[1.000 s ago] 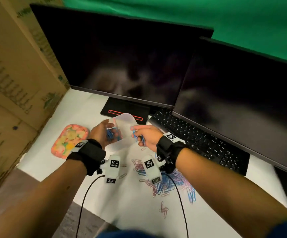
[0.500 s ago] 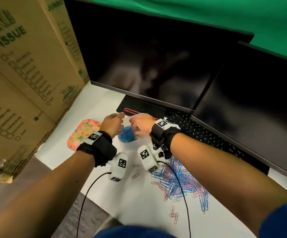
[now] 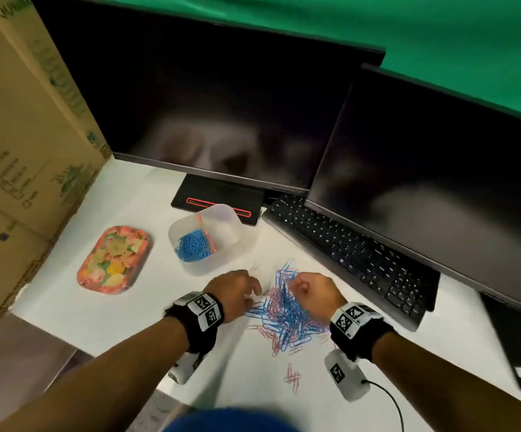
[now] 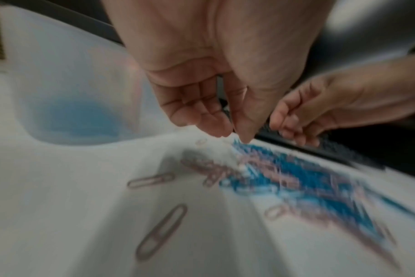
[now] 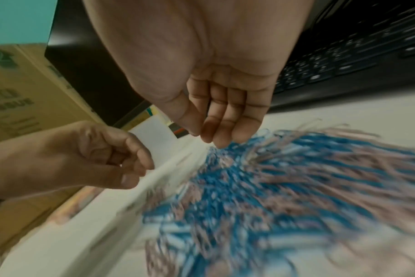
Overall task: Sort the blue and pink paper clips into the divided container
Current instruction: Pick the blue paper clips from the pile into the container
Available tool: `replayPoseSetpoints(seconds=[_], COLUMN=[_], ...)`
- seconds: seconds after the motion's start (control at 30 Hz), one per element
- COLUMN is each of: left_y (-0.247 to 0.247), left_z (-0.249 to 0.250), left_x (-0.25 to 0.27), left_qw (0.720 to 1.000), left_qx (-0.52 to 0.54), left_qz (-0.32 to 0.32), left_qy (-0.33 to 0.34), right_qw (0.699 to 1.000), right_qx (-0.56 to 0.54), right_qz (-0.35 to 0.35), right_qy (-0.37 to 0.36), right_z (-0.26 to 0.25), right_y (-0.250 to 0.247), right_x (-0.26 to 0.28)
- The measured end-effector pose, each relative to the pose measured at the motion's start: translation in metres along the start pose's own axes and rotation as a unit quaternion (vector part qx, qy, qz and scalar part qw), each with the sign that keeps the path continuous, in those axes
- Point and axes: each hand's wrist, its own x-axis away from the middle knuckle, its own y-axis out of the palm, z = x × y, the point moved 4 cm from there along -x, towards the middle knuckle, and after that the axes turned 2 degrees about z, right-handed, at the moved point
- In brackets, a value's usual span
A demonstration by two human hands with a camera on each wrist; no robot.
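A few stray pink clips [image 3: 292, 376] lie nearest on the white surface [image 3: 122, 313]. Just beyond them spreads the mixed pile of blue and pink paper clips [image 3: 287, 313]. The left hand [image 3: 233, 293] hovers at the pile's left edge and the right hand [image 3: 313, 291] at its right edge, each with fingers [image 4: 216, 120] loosely curled downward and holding nothing. Farther and to the left stands the divided container [image 3: 234, 227], with blue clips [image 3: 192, 246] heaped in its left compartment beside a pink divider [image 3: 205, 233]. A floral tray [image 3: 114, 260] sits to its left, a keyboard [image 3: 346, 251] to the right, and two dark monitors [image 3: 209, 98] beyond.
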Motion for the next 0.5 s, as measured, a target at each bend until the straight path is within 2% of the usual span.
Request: replayPoseSetpoints(seconds=[0.1, 0.37, 0.5], left_y=[0.018, 0.013, 0.006], left_z=[-0.004, -0.026, -0.033], left_x=[-0.001, 0.000, 0.004], left_qw=[0.997, 0.996, 0.992], left_qx=[-0.063, -0.081, -0.077], left_qz=[-0.036, 0.022, 0.056], left_qy=[0.006, -0.030, -0.081], right_qw=[1.000, 0.997, 0.996], right_qx=[-0.012, -0.074, -0.081], right_qz=[-0.007, 0.004, 0.002], right_qy=[-0.016, -0.030, -0.032], right_z=[0.016, 0.042, 0.044], right_y=[0.012, 0.024, 0.021], right_x=[0.015, 0.030, 0.032])
